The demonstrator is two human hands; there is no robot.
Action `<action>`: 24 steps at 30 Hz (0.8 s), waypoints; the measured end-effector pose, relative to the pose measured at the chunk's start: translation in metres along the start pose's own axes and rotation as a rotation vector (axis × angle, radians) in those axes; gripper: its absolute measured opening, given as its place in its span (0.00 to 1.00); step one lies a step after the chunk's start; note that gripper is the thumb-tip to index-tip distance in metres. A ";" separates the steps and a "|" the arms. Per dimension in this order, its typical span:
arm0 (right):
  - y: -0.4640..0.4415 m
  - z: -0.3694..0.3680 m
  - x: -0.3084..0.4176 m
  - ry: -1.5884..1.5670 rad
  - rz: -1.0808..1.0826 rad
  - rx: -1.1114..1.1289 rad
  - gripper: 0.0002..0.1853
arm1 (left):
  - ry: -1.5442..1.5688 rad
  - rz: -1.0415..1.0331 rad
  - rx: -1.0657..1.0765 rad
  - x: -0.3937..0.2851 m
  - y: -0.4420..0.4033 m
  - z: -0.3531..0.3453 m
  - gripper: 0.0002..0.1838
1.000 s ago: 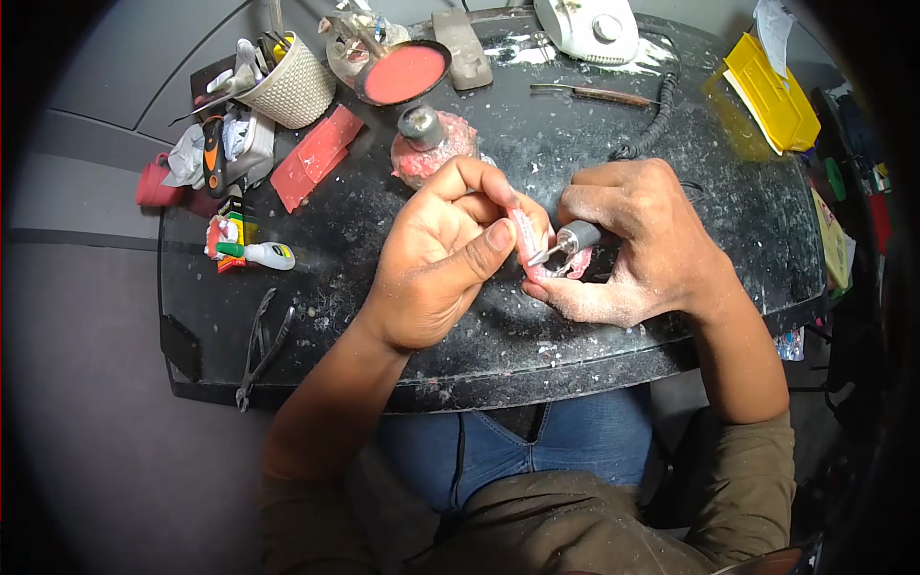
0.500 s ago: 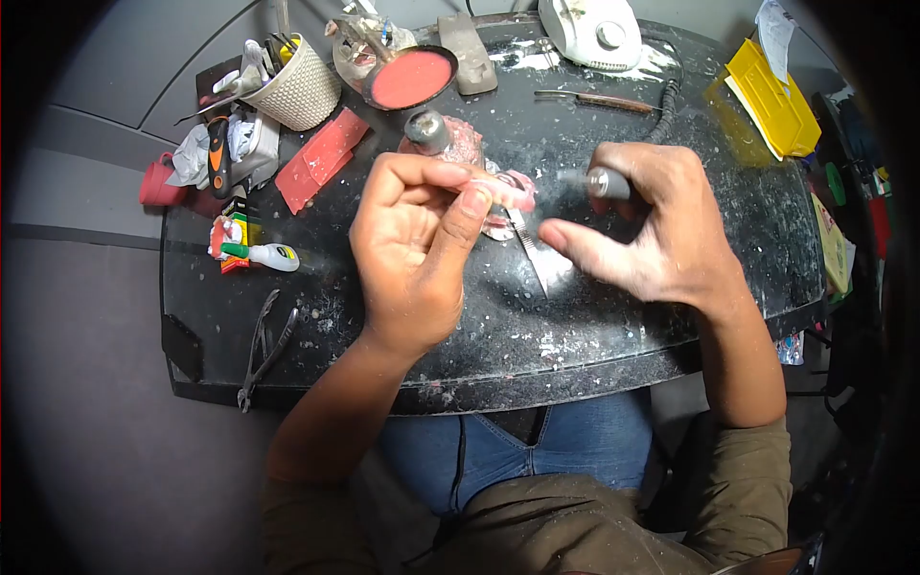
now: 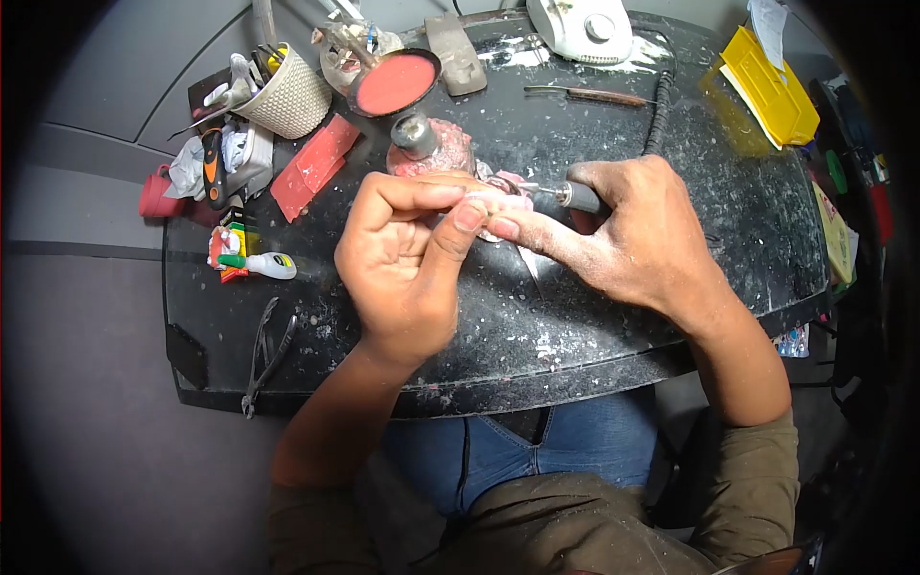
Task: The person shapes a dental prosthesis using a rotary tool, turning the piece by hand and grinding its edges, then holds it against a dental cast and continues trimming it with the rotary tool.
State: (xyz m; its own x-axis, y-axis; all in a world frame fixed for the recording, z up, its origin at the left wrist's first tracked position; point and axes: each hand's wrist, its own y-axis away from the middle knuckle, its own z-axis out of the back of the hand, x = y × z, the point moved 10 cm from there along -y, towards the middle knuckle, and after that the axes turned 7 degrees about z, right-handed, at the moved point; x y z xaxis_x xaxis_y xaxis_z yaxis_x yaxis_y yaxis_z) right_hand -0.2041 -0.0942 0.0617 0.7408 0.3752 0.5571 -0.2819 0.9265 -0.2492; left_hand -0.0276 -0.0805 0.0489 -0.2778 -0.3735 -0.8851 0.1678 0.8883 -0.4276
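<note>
Between hands (image 3: 401, 259) (image 3: 650, 233), pink piece (image 3: 508, 201); at left, bottle (image 3: 272, 265) (label unreadable).

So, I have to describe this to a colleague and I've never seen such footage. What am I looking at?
There is no robot here, just a person's two bare hands, seen by a camera on their head that looks forward and down. The left hand pinches a small pink piece. The right hand holds a grey tool, its metal tip pointing towards the piece. On the speckled black table lie pliers, a bottle and red sheets; a basket stands behind.
</note>
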 end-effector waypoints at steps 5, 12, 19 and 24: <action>0.003 0.001 0.002 -0.010 0.041 -0.046 0.39 | 0.094 0.108 0.034 0.013 -0.001 0.004 0.09; 0.004 0.004 0.006 -0.001 0.079 -0.074 0.37 | 0.115 0.121 0.043 0.013 -0.001 0.005 0.09; 0.004 0.004 0.007 -0.012 0.092 -0.083 0.37 | 0.146 0.135 0.054 0.014 -0.001 0.005 0.09; 0.003 0.003 0.005 0.024 0.053 -0.035 0.37 | 0.122 0.128 0.067 0.012 -0.001 0.003 0.09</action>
State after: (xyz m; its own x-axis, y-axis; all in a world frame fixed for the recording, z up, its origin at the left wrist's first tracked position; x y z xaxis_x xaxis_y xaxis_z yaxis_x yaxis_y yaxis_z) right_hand -0.2031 -0.0894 0.0656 0.7398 0.4224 0.5237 -0.2999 0.9038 -0.3053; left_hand -0.0279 -0.0871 0.0383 -0.3619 -0.2198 -0.9059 0.2711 0.9050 -0.3279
